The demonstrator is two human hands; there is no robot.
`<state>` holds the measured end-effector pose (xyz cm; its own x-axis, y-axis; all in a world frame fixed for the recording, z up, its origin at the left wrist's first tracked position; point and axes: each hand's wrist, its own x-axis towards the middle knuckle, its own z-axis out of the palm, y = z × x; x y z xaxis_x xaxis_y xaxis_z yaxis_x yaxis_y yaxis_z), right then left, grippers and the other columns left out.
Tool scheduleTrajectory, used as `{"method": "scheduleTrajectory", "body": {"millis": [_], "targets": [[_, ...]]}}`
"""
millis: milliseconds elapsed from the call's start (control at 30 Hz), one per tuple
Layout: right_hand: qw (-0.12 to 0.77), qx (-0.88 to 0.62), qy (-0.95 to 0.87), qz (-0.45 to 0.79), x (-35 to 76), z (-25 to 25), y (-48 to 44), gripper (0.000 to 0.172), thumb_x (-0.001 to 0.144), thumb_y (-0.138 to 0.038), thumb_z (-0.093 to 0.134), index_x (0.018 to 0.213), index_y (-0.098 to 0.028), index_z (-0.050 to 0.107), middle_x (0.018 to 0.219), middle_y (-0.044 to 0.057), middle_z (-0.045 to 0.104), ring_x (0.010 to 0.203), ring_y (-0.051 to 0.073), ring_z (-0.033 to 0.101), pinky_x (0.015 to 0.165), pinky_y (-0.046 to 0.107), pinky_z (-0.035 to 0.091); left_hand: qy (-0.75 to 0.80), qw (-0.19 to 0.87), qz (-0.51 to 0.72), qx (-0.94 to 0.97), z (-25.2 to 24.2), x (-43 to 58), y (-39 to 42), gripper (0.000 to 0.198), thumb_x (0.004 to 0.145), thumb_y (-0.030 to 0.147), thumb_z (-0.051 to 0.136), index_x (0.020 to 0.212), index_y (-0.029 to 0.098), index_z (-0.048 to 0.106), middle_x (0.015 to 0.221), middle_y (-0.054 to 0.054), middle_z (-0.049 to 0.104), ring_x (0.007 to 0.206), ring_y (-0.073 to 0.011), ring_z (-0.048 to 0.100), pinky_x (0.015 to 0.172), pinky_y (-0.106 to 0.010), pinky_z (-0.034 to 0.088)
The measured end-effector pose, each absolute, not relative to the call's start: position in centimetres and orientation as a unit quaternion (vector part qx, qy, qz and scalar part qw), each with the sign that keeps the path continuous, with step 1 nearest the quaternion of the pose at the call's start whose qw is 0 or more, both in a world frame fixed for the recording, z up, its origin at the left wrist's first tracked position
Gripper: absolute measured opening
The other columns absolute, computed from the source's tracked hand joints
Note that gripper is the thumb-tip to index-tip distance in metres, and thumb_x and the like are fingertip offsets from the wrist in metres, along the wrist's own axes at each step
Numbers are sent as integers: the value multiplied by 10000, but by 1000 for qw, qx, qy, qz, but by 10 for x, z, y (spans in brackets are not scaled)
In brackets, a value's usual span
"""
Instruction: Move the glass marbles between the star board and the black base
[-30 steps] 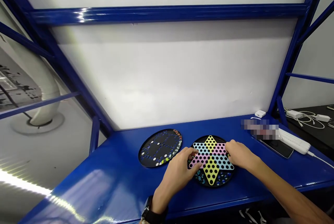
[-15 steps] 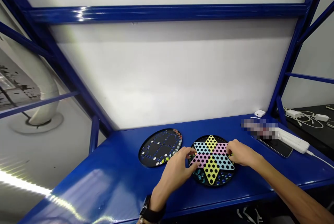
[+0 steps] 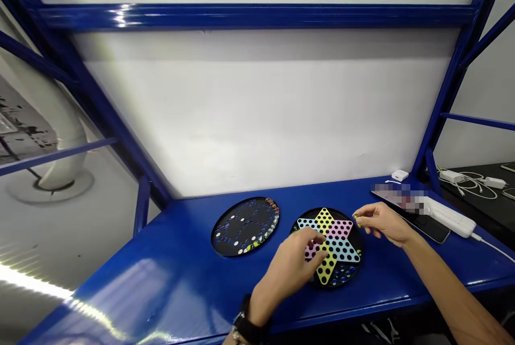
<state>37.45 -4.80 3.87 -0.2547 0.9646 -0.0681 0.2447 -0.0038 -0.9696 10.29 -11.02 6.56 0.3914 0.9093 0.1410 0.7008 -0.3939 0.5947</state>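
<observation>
Ok so here's the setup: a glossy blue metal worktop with a star-shaped Chinese checkers board sitting right in front of me, a bit right of middle. The star is done in yellow, pink and light blue arms with black holes, and it sits in a round black tray. There are some blue glass marbles down in the tray's near edge.

My hands are apart, one on each side of the board. The left hand is over the near-left part of the star, fingers curled and covering the pink arm, and I can't tell if it's holding anything. A black wristwatch is on that wrist. The right hand is off the far-right edge of the board, with thumb and fingers pinched on a tiny yellow marble, at least that's what it looks like.

Just left of the board there's a second round black tray with holes, and marbles lined up along its right rim. Over on the right, a smartphone lies next to a white power strip, with a pixelated patch over the phone's far end. A small white adapter sits at the far edge of the worktop.
</observation>
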Motion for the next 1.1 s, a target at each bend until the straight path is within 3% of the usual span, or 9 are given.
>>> {"method": "scheduleTrajectory", "body": {"millis": [133,267,400,767,900,1100], "targets": [[476,-449,-463,598,377,21,-54,430,629,-459,856,910,-157,733,737,33,656,516,85,523,365,171,335,413,181,161,878,66,155,-103,221,870,261,609,1073,245,696,1095,-44,723,1027,-234,660,929,-356,497],[522,-442,-401,609,377,11,-56,409,608,-407,892,899,-168,731,762,32,655,544,91,551,364,166,368,402,119,90,903,63,200,-88,177,842,264,632,967,195,735,986,-114,744,942,-271,692,832,-373,535],[539,-441,-386,605,378,9,-55,378,620,-381,889,899,-178,735,779,34,660,563,104,569,372,179,394,428,125,27,894,59,219,-77,119,793,200,650,862,195,747,883,-117,754,845,-273,715,739,-358,545],[533,-448,-398,598,375,7,-57,382,623,-393,887,887,-157,745,766,38,666,558,100,568,389,182,408,404,242,-26,882,48,204,-57,273,794,286,705,1062,239,681,1000,-59,735,939,-254,693,756,-315,517],[524,-448,-407,599,373,7,-59,399,618,-414,888,876,-143,750,745,36,660,568,103,569,403,179,402,379,299,42,875,47,194,-52,163,826,236,646,985,229,680,885,-5,714,796,-168,668,680,-246,481],[507,-438,-447,592,350,14,-66,424,636,-466,873,862,-125,761,646,26,632,570,106,542,413,171,383,425,255,336,801,47,170,-68,179,892,247,556,1051,205,626,986,-35,668,861,-161,625,777,-281,514]]}}
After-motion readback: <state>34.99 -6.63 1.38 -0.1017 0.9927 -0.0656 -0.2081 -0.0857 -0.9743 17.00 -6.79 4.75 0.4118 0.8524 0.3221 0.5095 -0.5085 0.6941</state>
